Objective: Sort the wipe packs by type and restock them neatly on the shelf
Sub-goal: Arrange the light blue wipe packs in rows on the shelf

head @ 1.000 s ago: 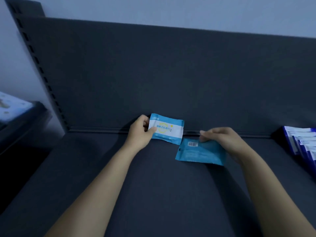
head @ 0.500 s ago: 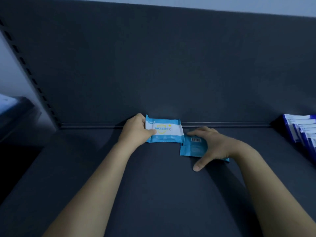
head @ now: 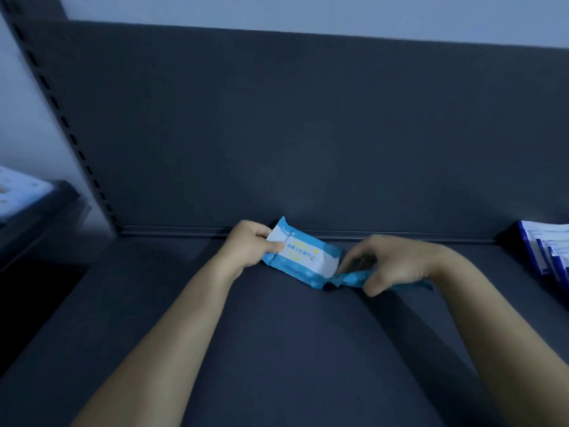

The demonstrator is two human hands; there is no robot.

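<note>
My left hand point(head: 252, 245) grips the white pack point(head: 304, 257) by its left end, thumb on the printed face and fingers curled behind it. The pack is tilted, its far corner up by the back panel point(head: 308, 134) and its right end sloping down toward my right hand point(head: 397, 262). I cannot tell whether its lower edge touches the shelf point(head: 277, 349).

My right hand is blurred, but I can make out its fingers curled over the blue pack point(head: 349, 278) and the thumb under it, so it holds that pack in a pinch. The blue pack shows nearly edge-on, and its left tip lies just beside the white pack's lower right corner; whether the two touch is lost in the blur.

Right of my right hand and well apart from it, a row of packs point(head: 551, 251) in dark blue and white stands on edge against the back of the shelf. Far to the left of my left hand, the slotted upright point(head: 61, 118) rises beside the panel.
</note>
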